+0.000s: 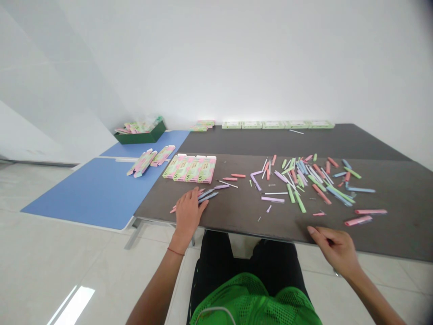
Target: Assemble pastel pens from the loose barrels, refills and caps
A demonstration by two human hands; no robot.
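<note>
My left hand (pixel 189 208) lies over a small group of pens near the table's front edge, its fingers and thumb closed about them. Blue pens (pixel 207 197) stick out between thumb and fingers, and the end of a pink pen (pixel 173 210) shows at the hand's left. My right hand (pixel 334 248) is curled into a loose fist at the front edge, with nothing seen in it. Just beyond the left hand, several pink-and-green boxes (pixel 191 169) stand side by side. A purple pen (pixel 221 186) and two red pens (pixel 233 178) lie to its right.
Pen barrels, caps and white refills (pixel 304 178) are strewn over the dark table's right half. Several flat boxes (pixel 277 124) line the wall side. On the blue table (pixel 84 194) at left are loose cartons (pixel 145 162) and a green tray (pixel 142 136) of cartons.
</note>
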